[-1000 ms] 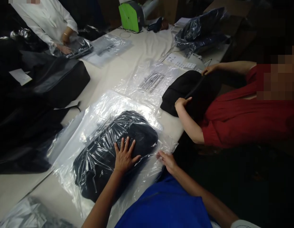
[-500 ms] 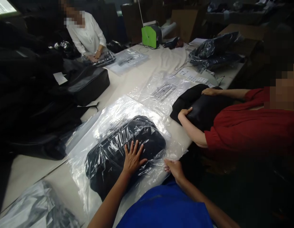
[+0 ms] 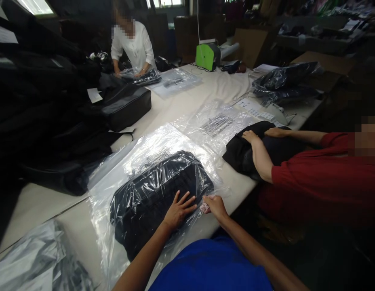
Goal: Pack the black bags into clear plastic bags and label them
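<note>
Bundle [image 3: 151,210], black, encased in clear film [image 3: 207,182], lies on plastic sheets [image 3: 163,135] atop the pale table [image 3: 237,182]; left hand [image 3: 178,213] flat on it, fingers spread; right hand [image 3: 216,207] pinches gathered film at its right end; person in red [image 3: 321,173] has both hands on black article [image 3: 239,155].

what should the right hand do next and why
Probably fold the clear plastic inward over the dark item: the right hand pinches it bunched beside that item's end, while the left hand lies spread on top, well placed to hold things steady.
</note>
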Motion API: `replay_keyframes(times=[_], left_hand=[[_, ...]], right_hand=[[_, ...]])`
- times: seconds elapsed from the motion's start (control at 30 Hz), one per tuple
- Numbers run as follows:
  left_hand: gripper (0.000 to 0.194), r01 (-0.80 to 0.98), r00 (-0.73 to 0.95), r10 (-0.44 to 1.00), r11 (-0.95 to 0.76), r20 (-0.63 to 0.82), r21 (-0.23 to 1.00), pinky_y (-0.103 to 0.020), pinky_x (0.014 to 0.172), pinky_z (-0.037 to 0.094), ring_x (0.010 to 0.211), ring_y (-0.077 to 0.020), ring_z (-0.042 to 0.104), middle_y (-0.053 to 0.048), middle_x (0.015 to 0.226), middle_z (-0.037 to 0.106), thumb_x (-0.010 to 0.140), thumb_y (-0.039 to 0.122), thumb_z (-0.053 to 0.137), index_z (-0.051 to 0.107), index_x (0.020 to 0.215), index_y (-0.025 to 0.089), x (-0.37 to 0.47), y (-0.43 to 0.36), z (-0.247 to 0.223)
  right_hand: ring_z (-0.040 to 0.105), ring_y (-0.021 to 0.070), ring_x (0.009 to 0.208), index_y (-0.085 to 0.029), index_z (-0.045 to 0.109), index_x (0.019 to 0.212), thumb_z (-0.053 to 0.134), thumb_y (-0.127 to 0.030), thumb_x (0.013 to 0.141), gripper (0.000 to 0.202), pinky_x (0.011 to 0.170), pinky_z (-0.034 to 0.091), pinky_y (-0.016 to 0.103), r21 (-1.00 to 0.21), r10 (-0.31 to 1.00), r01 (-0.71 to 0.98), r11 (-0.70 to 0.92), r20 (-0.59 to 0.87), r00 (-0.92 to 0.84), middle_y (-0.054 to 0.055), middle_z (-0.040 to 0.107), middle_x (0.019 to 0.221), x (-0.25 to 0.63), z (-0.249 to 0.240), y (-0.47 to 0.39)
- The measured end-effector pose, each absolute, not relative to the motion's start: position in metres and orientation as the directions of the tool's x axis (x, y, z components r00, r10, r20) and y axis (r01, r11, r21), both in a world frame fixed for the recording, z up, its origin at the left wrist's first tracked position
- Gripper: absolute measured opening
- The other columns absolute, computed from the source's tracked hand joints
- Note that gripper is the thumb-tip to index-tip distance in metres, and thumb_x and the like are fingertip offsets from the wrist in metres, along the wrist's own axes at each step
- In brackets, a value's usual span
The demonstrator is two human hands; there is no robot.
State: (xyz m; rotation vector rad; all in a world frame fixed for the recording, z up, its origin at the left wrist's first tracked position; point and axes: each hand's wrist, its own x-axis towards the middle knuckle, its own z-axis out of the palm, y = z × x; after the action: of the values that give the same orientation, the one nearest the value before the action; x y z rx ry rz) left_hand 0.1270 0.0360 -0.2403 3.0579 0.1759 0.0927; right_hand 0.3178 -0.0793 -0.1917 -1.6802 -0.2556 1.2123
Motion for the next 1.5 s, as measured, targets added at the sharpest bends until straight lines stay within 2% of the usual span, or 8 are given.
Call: replay_keyframes(times=[0.4,0.57,0.67,0.87,1.1,1.23,1.4,1.5], left_hand=[[0.038,0.151,0.98,0.188,-0.912,0.061,0.38,-0.064,0.119,0.012,0.146,-0.0306,0.022,-0.002,0.149,0.045,0.095,0.026,0.052,0.055,0.131,0.037,0.133,0.037,-0.238],[0.036,0.299,0.778,0.573,-0.699,0.257,0.65,-0.054,0.113,0.038,0.131,-0.0216,0.049,-0.008,0.134,0.06,0.096,0.015,0.04,0.063,0.122,0.025,0.102,0.014,-0.22],[0.035,0.477,0.528,0.83,-0.462,0.176,0.748,-0.044,0.104,0.049,0.12,-0.0192,0.059,-0.009,0.126,0.064,0.098,0.023,0.04,0.056,0.13,0.024,0.066,-0.02,-0.201],[0.09,0.86,0.382,0.901,-0.428,0.205,0.278,-0.061,0.107,0.039,0.12,-0.0377,0.054,-0.02,0.125,0.059,0.074,0.062,0.07,0.039,0.144,0.014,0.014,-0.093,-0.2],[0.052,0.919,0.383,0.873,-0.394,0.303,-0.026,-0.064,0.105,0.039,0.129,-0.0372,0.047,-0.021,0.134,0.054,0.087,0.016,0.056,0.047,0.138,0.017,-0.018,-0.128,-0.239],[0.031,0.838,0.442,0.807,-0.527,0.391,0.141,-0.05,0.097,0.05,0.107,-0.0273,0.064,-0.015,0.108,0.069,0.089,0.005,0.045,0.063,0.113,0.016,-0.045,-0.133,-0.238],[0.028,0.761,0.364,0.931,-0.314,0.028,0.568,-0.039,0.082,0.054,0.083,-0.0212,0.068,-0.009,0.088,0.072,0.097,0.021,0.037,0.065,0.097,0.019,-0.072,-0.099,-0.203],[0.031,0.718,0.321,0.943,-0.18,-0.09,0.672,-0.029,0.068,0.053,0.063,-0.0157,0.066,-0.001,0.069,0.069,0.099,0.034,0.036,0.06,0.084,0.021,-0.08,-0.065,-0.19]], right_hand=[[0.065,0.0124,0.046,-0.011,0.063,0.072,0.059,-0.033,0.092,0.03,0.039,0.051,0.015,-0.705,0.713,-0.337,-0.624,-0.69,0.122,0.011,0.072,0.063,0.334,-0.204,0.013],[0.07,0.0145,0.055,-0.01,0.065,0.077,0.058,-0.037,0.093,0.033,0.044,0.053,0.016,-0.709,0.723,-0.297,-0.639,-0.686,0.08,0.014,0.074,0.072,0.342,-0.211,0.014],[0.071,0.0145,0.057,-0.009,0.066,0.078,0.058,-0.037,0.094,0.032,0.045,0.053,0.015,-0.707,0.721,-0.295,-0.642,-0.688,0.082,0.014,0.075,0.075,0.342,-0.213,0.015],[0.071,0.0129,0.059,-0.011,0.066,0.078,0.056,-0.033,0.096,0.03,0.047,0.053,0.013,-0.698,0.713,-0.335,-0.633,-0.694,0.1,0.012,0.075,0.074,0.337,-0.213,0.015],[0.072,0.0136,0.063,-0.01,0.067,0.08,0.058,-0.027,0.095,0.023,0.05,0.056,0.013,-0.651,0.675,-0.427,-0.628,-0.729,0.118,0.012,0.076,0.076,0.338,-0.218,0.017],[0.073,0.0139,0.065,-0.012,0.066,0.082,0.058,-0.027,0.095,0.022,0.051,0.057,0.013,-0.655,0.668,-0.419,-0.629,-0.731,0.14,0.011,0.076,0.077,0.335,-0.219,0.018],[0.073,0.0138,0.067,-0.014,0.064,0.082,0.058,-0.03,0.095,0.021,0.054,0.058,0.015,-0.679,0.685,-0.42,-0.602,-0.71,0.166,0.01,0.076,0.079,0.332,-0.219,0.017],[0.074,0.0149,0.072,-0.016,0.064,0.085,0.064,-0.034,0.091,0.019,0.058,0.059,0.017,-0.696,0.692,-0.426,-0.578,-0.694,0.196,0.009,0.077,0.082,0.33,-0.222,0.014]])
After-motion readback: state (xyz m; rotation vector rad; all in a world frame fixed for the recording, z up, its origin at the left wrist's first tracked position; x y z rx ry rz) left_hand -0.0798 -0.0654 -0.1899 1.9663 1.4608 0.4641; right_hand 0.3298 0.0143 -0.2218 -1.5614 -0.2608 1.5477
